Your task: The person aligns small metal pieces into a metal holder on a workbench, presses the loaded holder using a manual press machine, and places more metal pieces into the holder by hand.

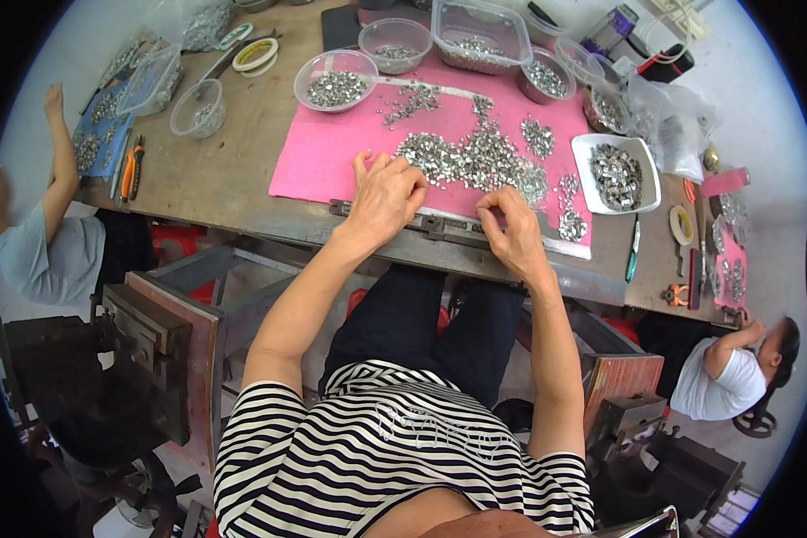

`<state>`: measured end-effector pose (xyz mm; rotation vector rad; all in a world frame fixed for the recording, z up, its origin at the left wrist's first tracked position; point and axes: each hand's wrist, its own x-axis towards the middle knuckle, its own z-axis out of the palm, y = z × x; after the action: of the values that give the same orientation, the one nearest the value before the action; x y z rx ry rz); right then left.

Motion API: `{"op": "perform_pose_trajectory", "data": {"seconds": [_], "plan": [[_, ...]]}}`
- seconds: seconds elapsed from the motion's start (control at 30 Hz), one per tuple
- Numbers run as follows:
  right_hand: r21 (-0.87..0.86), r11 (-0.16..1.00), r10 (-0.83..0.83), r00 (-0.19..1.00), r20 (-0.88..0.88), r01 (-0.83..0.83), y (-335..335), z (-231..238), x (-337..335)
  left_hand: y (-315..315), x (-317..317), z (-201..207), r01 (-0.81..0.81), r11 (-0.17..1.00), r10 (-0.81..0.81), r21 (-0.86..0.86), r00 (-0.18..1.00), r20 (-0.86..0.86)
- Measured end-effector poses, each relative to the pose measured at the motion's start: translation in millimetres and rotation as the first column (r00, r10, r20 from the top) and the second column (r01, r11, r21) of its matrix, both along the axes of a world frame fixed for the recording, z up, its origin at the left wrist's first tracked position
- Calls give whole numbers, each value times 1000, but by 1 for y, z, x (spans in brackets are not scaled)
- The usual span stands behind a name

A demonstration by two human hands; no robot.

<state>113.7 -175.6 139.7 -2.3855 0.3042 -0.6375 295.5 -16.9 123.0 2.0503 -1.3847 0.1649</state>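
Worktop, left: orange-handled pliers. Left hand, over pink mat: fingers curled, grip cannot be told. Dark metal bar: along mat's near edge. Small silvery pieces: loose heap, on mat, beyond hands. Right hand, by bar's right end: fingers bent inward, grip cannot be told. White dish, filled: mat's right edge.

Both bare forearms reach forward from bent elbows to the near edge of the table. The left hand is just past that edge, back upward, fingers arched. The right hand, by the same edge, angles inward, thumb and forefinger close together; whether their tips touch is unclear.
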Motion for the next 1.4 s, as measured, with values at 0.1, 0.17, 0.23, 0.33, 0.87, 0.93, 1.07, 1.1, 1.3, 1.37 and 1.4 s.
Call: {"op": "perform_pose_trajectory", "data": {"seconds": [0.1,0.17,0.23,0.33,0.87,0.93,1.07,1.1,1.3,1.37,1.4], "plan": [[107,994,10,1000,23,-12,5,-4,-15,-3,1,-1,21,1000,-21,-15,1000,16],[50,999,15,998,58,-18,7,-8,-18,-5,1,-1,40,999,-39,-28,999,23],[-7,1000,25,995,95,-25,8,-8,-21,-6,2,-1,44,999,-44,-12,999,14],[-87,995,50,994,92,-42,9,-9,-22,-4,1,-1,43,999,-43,-8,999,10],[-223,975,-2,999,54,14,6,-4,4,-3,2,-2,62,998,-63,-28,998,-23],[-290,957,34,997,76,-10,6,-9,26,-3,3,-5,67,997,-67,-39,998,-17],[-333,943,25,998,50,-7,6,-18,52,-5,3,-6,77,996,-77,-49,997,-5],[-343,939,23,1000,10,-18,3,-19,54,-5,4,-5,80,996,-80,-48,997,-4],[-271,962,28,999,35,-17,-5,-8,32,-4,-6,3,131,987,-135,-92,990,-41],[-158,987,-22,999,38,27,-9,0,10,-6,-20,6,185,972,-195,-144,979,-58],[-83,996,-39,998,50,43,-9,2,-1,-7,-27,7,213,964,-224,-156,973,-54]]}}
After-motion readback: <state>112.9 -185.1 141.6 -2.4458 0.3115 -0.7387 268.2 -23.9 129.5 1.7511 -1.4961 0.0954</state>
